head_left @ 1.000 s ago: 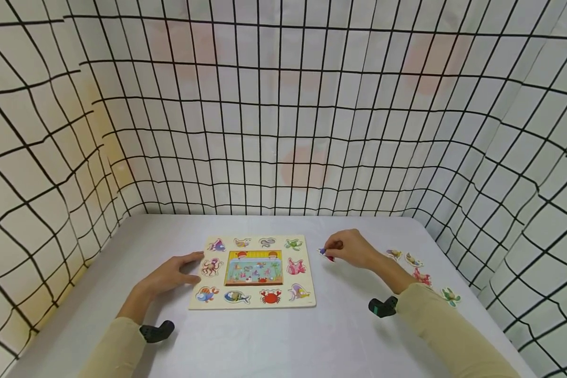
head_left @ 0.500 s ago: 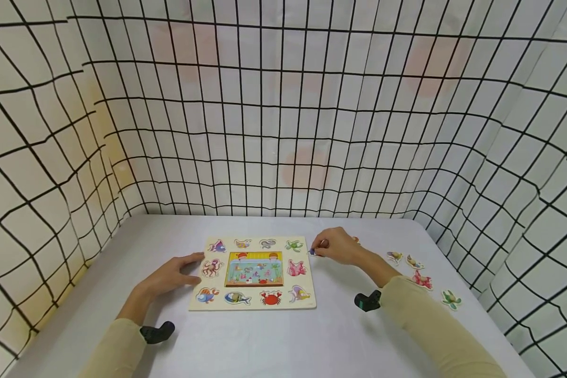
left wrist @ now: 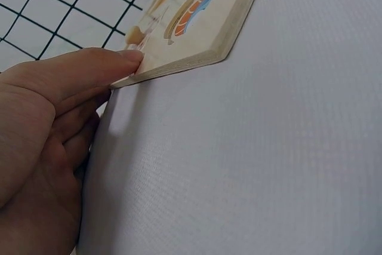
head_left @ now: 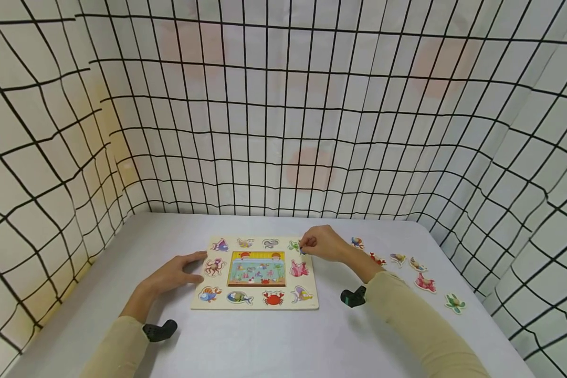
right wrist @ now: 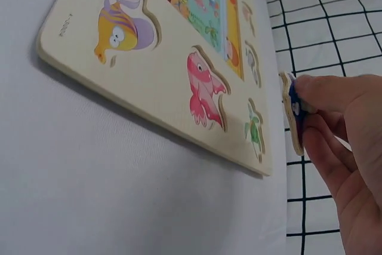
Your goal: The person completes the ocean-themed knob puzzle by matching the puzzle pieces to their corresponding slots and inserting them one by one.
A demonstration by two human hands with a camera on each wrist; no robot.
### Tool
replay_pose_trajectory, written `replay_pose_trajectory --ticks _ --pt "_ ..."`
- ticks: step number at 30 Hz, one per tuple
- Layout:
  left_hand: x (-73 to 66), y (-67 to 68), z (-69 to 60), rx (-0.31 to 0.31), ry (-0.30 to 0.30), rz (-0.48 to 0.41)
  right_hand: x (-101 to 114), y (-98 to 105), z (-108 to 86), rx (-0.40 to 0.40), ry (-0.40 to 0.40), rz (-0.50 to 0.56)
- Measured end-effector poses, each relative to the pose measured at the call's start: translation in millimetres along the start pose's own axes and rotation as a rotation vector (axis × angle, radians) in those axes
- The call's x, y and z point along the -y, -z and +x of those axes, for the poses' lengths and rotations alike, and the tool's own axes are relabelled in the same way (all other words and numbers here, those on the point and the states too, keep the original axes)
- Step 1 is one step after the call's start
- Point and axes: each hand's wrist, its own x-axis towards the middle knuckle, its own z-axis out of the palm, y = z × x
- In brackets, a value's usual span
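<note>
A wooden puzzle board with cut-out sea animals and an aquarium picture lies on the table. My left hand is at its left edge, thumb and fingers extended; in the left wrist view the thumb touches the board's edge. Above the board's far right corner, my right hand pinches a small wooden puzzle piece between thumb and fingers. The piece's painted side is blue and dark, mostly hidden by the fingers. Beneath this hand are the green turtle spot and the pink fish spot.
Several loose puzzle pieces lie to the right: a blue-orange one, a red one, a pink one and a green turtle piece. Black netting over white cloth encloses the table's back and sides.
My right hand has moved left with the puzzle piece, from beside the board to over its far right corner. Loose pieces behind the right arm have come into view. My left hand stays at the board.
</note>
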Motion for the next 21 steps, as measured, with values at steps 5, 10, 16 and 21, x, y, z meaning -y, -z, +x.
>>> replay_pose_trajectory --ticks 5,10,16,21 --pt "1.6 -1.0 0.9 0.002 0.008 -0.006 1.1 -8.0 9.4 -0.011 -0.011 0.032" --pt "1.2 -0.9 0.1 0.002 0.007 -0.003 5.6 -14.5 19.1 -0.017 -0.039 0.021" --pt "0.3 0.0 0.1 0.005 0.023 -0.002 10.5 -20.7 31.6 -0.024 -0.074 0.001" --pt "-1.3 0.1 0.6 0.01 0.02 -0.009 13.4 -25.0 40.6 -0.025 -0.084 0.005"
